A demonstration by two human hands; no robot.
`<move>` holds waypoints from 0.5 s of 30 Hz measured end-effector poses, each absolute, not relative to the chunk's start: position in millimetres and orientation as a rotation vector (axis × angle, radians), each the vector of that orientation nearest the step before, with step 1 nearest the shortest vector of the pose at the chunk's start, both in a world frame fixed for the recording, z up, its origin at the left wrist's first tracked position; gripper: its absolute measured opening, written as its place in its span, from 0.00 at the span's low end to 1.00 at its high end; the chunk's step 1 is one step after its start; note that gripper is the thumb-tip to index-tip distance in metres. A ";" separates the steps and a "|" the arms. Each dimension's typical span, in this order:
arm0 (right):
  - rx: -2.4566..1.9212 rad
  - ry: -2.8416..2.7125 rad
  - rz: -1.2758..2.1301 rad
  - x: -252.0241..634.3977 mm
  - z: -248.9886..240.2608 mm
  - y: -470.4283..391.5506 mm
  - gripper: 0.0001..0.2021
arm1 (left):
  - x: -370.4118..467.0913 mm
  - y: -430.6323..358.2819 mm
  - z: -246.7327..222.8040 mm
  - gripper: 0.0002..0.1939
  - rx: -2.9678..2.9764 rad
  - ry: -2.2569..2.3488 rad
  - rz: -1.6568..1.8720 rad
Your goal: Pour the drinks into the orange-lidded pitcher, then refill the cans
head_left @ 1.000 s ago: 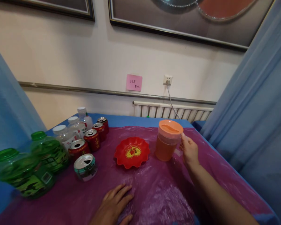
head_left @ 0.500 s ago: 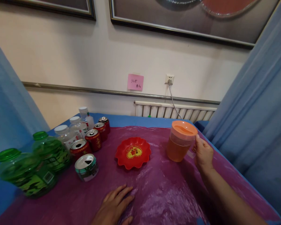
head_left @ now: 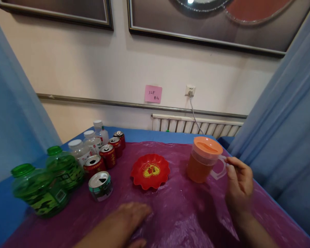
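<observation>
A clear plastic pitcher [head_left: 199,168] with an orange lid stands at the right of the table, holding amber liquid. Just right of its handle, my right hand [head_left: 239,179] has loosely bent fingers and grips nothing; a fingertip is very near the handle, and contact is unclear. My left hand [head_left: 129,218] is low in the middle, smeared by motion, its thumb apart from stretched fingers and nothing seen in it. Beyond it lies a red scalloped plate [head_left: 138,172] with a yellow heart print.
At the left, several red cans [head_left: 107,156], a short green-and-silver can [head_left: 100,186], white-capped clear bottles [head_left: 79,151] and two green bottles [head_left: 40,191] stand in rows. Purple plastic sheeting [head_left: 175,213] covers much of the blue table. Blue curtains [head_left: 284,120] hang on both sides.
My right hand has let go of the pitcher's handle and drawn back to the right. My left hand has shifted slightly and blurred. The whole view has moved a little.
</observation>
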State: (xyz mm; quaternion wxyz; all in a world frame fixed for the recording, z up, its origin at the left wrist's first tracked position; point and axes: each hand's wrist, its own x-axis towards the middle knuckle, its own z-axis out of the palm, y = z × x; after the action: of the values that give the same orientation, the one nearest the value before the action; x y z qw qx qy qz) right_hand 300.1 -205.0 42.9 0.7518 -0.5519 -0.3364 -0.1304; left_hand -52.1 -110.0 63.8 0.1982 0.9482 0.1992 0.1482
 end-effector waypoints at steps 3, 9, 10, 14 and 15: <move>-1.004 -0.905 -0.244 264.0 86.6 -191.1 0.20 | -21.5 -100.0 133.3 0.19 2.643 0.599 0.656; -0.714 -0.985 -0.106 216.6 158.5 -165.5 0.34 | 15.7 -85.2 179.7 0.34 2.100 0.470 1.551; -0.694 -0.997 -0.042 213.7 158.1 -159.6 0.36 | 20.3 -80.0 173.6 0.37 1.989 0.454 1.599; -0.756 -0.954 0.201 217.8 128.1 -117.9 0.37 | 43.2 -38.7 138.0 0.42 1.638 0.624 1.528; -0.815 -0.913 0.260 221.9 118.2 -104.8 0.38 | 48.7 -25.0 130.3 0.42 1.576 0.677 1.494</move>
State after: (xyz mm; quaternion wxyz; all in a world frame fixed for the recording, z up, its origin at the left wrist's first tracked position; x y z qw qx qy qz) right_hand 221.9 -104.8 118.2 0.8106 -0.3815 -0.4271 0.1219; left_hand 48.7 -25.0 130.3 0.4199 0.6287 0.2702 0.5961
